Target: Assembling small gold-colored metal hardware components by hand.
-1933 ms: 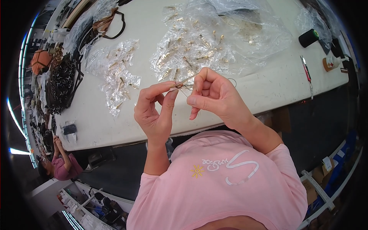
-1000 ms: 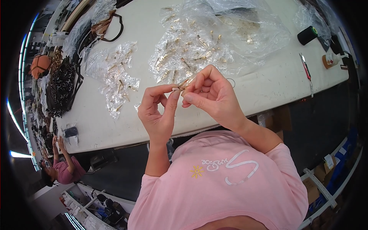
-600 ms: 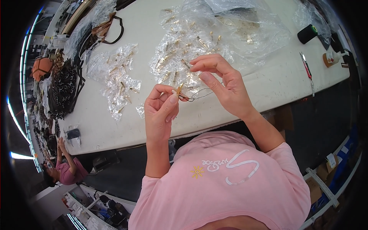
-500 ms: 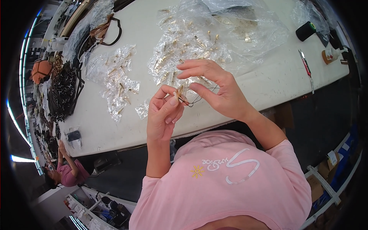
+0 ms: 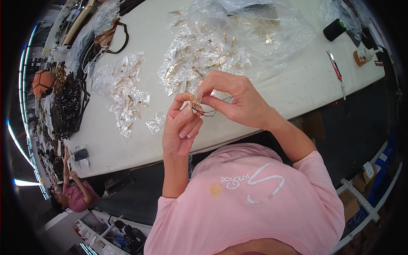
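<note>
Gold-coloured metal shows between the fingertips of both hands: a small clasp-like fitting [image 5: 196,100] with a thin dark wire loop [image 5: 209,111] hanging from it, held up above the near edge of the white table [image 5: 297,80]. The left hand [image 5: 180,127] pinches the fitting from below with thumb and forefinger, its other fingers curled. The right hand [image 5: 236,100] pinches it from above and the right, fingers bent round it. Just beyond the hands lies a wide sheet of clear plastic [image 5: 238,38] strewn with more gold fittings. To the left sits a smaller heap of clear packets [image 5: 123,87]. Far right on the table stand a black thread spool [image 5: 334,29] and a red-handled tool [image 5: 335,72]. Another person in pink [image 5: 74,197] sits at lower left.
</note>
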Available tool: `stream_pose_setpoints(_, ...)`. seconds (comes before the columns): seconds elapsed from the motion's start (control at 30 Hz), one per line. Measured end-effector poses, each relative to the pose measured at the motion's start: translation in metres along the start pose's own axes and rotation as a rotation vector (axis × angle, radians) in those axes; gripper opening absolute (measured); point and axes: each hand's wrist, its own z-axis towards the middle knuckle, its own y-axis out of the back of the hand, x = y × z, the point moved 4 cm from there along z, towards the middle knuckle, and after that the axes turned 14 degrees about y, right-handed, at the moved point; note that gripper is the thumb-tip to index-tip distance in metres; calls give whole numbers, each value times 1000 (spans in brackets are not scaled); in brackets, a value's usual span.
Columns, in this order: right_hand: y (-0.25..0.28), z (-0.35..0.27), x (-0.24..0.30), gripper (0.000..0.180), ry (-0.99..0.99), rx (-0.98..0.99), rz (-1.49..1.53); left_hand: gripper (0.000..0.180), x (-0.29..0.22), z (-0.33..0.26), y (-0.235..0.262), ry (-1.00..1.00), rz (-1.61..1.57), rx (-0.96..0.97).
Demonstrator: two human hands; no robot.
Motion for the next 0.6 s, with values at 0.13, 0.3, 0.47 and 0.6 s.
stream_pose_setpoints(0.13,1,1,-4,7,-78,70,163,18,-1,-3,1,-10,35,-16)
stream_pose_setpoints(0.3,-10,-10,-21,6,-355,127,697,16,3,-5,-3,2,105,132)
stream_pose_setpoints(0.47,-19,-17,-23,8,-581,-31,1059,15,1,-4,-4,8,85,105)
stream_pose_setpoints(0.6,-20,-12,-15,7,-413,-138,799,15,0,-5,1,-8,34,87)
